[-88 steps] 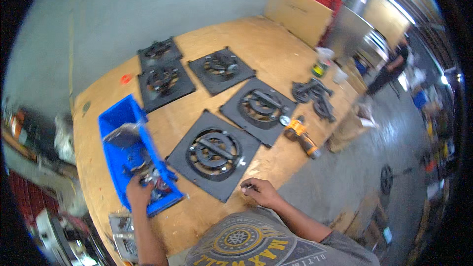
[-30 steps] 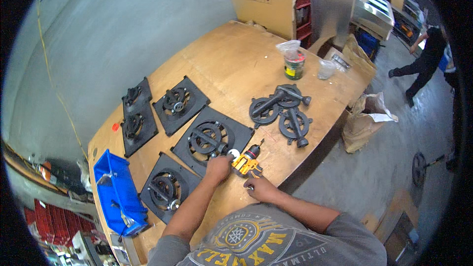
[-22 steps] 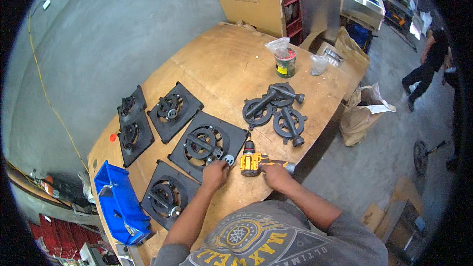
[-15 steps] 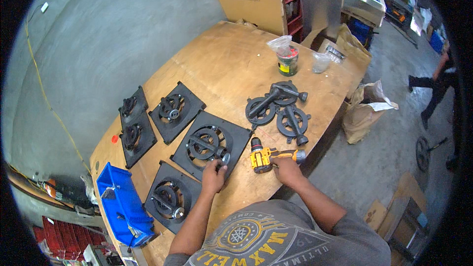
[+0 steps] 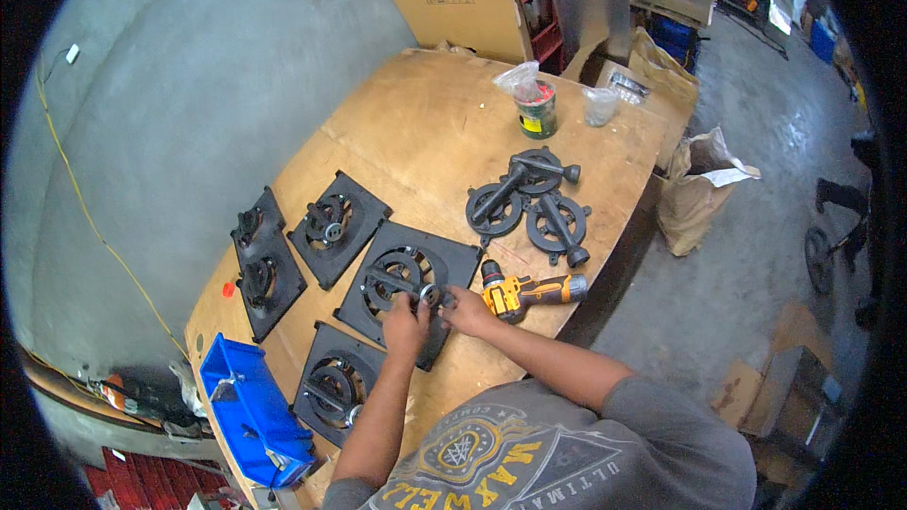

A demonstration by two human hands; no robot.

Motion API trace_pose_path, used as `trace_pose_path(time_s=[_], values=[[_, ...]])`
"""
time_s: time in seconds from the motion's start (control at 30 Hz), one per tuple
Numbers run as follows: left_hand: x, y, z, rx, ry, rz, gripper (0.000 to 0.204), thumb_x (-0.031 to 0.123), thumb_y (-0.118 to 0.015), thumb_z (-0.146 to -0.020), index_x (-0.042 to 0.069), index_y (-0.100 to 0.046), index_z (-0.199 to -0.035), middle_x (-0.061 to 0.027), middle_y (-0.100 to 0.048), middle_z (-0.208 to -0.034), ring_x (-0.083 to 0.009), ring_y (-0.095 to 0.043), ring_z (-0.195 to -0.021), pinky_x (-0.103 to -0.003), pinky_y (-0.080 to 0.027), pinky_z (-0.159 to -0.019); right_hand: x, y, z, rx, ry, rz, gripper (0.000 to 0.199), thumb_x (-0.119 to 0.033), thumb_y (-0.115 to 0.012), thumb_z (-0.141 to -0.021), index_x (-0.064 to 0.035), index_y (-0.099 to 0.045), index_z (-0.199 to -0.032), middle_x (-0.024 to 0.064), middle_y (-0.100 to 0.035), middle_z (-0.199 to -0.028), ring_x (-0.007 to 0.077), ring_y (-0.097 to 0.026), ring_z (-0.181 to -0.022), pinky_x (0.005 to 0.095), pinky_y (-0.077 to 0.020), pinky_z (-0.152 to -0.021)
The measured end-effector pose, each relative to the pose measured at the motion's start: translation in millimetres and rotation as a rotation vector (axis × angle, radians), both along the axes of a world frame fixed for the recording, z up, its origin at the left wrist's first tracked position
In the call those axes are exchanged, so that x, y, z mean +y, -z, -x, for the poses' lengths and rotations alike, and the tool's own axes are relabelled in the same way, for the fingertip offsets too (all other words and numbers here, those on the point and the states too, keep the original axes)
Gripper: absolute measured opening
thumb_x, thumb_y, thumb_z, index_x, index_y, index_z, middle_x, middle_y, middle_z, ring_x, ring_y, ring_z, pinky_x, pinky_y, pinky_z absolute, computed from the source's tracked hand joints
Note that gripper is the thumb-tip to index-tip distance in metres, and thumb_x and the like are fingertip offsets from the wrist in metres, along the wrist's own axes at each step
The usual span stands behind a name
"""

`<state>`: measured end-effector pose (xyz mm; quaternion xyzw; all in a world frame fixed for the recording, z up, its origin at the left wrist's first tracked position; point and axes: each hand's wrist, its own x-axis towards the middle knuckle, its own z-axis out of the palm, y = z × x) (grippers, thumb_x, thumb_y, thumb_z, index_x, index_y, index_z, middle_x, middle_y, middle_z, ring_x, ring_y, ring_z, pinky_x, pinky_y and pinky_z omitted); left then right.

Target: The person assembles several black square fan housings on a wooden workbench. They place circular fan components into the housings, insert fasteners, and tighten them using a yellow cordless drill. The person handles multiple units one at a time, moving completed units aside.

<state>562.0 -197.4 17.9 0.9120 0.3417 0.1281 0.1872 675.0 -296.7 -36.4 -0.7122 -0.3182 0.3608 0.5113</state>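
A black square plate (image 5: 452, 258) with a round opening lies in front of me, and a black cast ring burner (image 5: 392, 278) sits in it. At the burner's near end is a round silver metal piece (image 5: 430, 294). My left hand (image 5: 406, 326) is closed at that end, fingers curled against the burner's tube. From the right, my right hand (image 5: 465, 312) reaches the same end, its fingers drawn together by the silver piece; what they pinch is too small to make out. A yellow and black cordless drill (image 5: 531, 292) lies on its side just right of my right hand.
More plates with burners (image 5: 340, 222) lie left on the wooden table (image 5: 378, 113). Loose ring burners (image 5: 496, 210) are grouped at right, below a dark tub (image 5: 536, 118) with a plastic bag. A blue bin (image 5: 250, 406) stands at the left edge. A paper sack (image 5: 699, 203) is on the floor.
My right hand has let go of the drill, leaving it on the table, and has moved left to the burner's silver end beside my left hand. The view has shifted slightly.
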Motion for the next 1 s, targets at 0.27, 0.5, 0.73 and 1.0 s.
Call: trace_pose_path(time_s=[0.27,0.5,0.73,1.0], values=[[26,-6,0,-0.066,0.35,-0.006,0.039,0.02,-0.06,-0.089,0.01,-0.055,-0.127,-0.0173,-0.055,-0.132,-0.0363,-0.055,-0.119,-0.042,-0.045,-0.098,19,-18,-14,-0.055,-0.033,-0.04,0.03,-0.018,-0.069,-0.081,0.0016,-0.063,-0.104,0.0224,-0.068,-0.088,0.0321,-0.07,-0.073,0.0433,-0.0538,-0.073],[46,-20,-15,0.114,0.523,0.16,0.056,0.015,-0.068,-0.077,0.008,-0.052,-0.13,-0.0189,-0.057,-0.128,-0.0362,-0.055,-0.118,-0.041,-0.044,-0.101,18,-25,-23,-0.413,-0.092,0.0,0.037,-0.021,-0.073,-0.075,0.001,-0.064,-0.103,0.0243,-0.067,-0.094,0.0412,-0.064,-0.093,0.0475,-0.0514,-0.081],[52,-21,-19,0.145,0.529,0.176,0.062,0.012,-0.075,-0.071,0.006,-0.052,-0.129,-0.0185,-0.059,-0.122,-0.0355,-0.057,-0.114,-0.041,-0.045,-0.099,13,-36,-16,-0.414,-0.033,-0.044,0.038,-0.018,-0.072,-0.073,0.0006,-0.063,-0.104,0.0247,-0.066,-0.094,0.0421,-0.064,-0.091,0.0471,-0.051,-0.079],[54,-17,-22,0.204,0.486,0.219,0.062,0.012,-0.077,-0.069,0.005,-0.055,-0.126,-0.0187,-0.058,-0.123,-0.0353,-0.055,-0.117,-0.04,-0.043,-0.101,13,-32,-18,-0.42,-0.049,-0.047,0.037,-0.014,-0.07,-0.074,-0.0008,-0.058,-0.107,0.0248,-0.066,-0.092,0.0434,-0.063,-0.09,0.0485,-0.0514,-0.078]])
